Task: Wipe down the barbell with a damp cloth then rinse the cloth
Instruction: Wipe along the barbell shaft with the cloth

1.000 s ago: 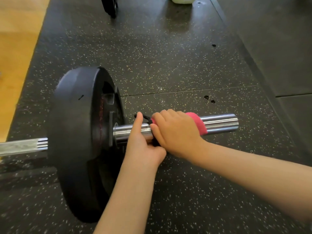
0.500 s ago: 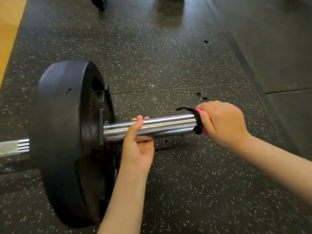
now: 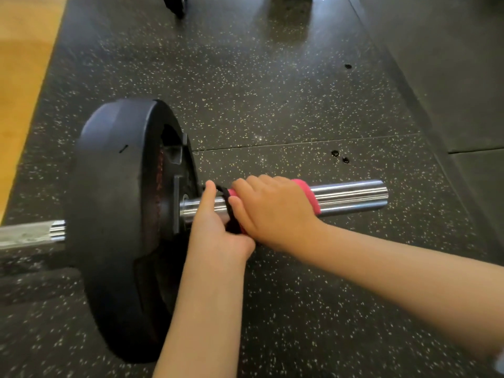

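A: What sort of room was it?

B: A gym floor of black rubber matting flecked with pale specks, and a strip of yellow wood flooring ran down the left edge of the frame. A seam in the matting crossed the middle.

A: And where did the barbell lie?

B: The barbell lay across the floor from left to right. A black weight plate stood on it at centre left, and the bare chrome sleeve stuck out to the right of the plate.

A: What were the person's hands doing?

B: The right hand was clamped over a pink cloth with a black edge, wrapped around the sleeve close to the plate. The left hand gripped the sleeve between the plate and the cloth, thumb up over the steel, touching the right hand.

A: So which step was in hand?

B: The wiping, judging by the grip; the rinse had not been reached. The cloth sat at the inner end of the sleeve, so the next move probably called for a firm pull toward the free end at the right, with the left hand steadying the bar against rolling.
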The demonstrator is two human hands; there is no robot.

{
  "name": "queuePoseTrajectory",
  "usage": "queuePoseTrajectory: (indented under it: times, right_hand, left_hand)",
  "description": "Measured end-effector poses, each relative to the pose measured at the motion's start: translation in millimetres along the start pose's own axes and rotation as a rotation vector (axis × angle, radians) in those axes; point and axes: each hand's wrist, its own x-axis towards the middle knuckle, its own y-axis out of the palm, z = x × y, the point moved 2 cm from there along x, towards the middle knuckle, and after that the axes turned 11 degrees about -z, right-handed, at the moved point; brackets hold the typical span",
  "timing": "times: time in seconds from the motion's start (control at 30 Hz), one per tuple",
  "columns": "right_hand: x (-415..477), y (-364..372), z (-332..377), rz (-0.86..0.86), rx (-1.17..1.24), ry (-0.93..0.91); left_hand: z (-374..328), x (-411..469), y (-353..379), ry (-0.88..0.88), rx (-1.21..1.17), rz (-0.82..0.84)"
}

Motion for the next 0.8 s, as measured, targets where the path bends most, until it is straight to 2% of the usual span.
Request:
queuePoseTrajectory:
  times: [0.13, 0.23, 0.33, 0.47, 0.63, 0.8]
  right_hand:
    - [-10, -10, -26, 0.094, -0.016, -0.019]
    - [-27, -22, -66, 0.147, -0.047, 0.057]
    - [-49, -38, -110, 0.118, -0.075, 0.119]
    - [-67, -48, -136, 0.055, -0.144, 0.150]
    - [-60, -43, -111, 0.002, -0.131, 0.193]
    - [-14, -8, -18, 0.043, -0.019, 0.059]
  left_hand:
    - [3, 0, -1, 0.004, -0.061, -0.009]
    - [13, 6, -8, 0.153, -0.046, -0.048]
    - [21, 10, -16, 0.251, -0.027, -0.063]
    - [19, 15, -24, 0.311, -0.038, 0.071]
    - [23, 17, -30, 0.273, -0.088, 0.201]
    - [20, 9, -33, 0.163, -0.236, 0.311]
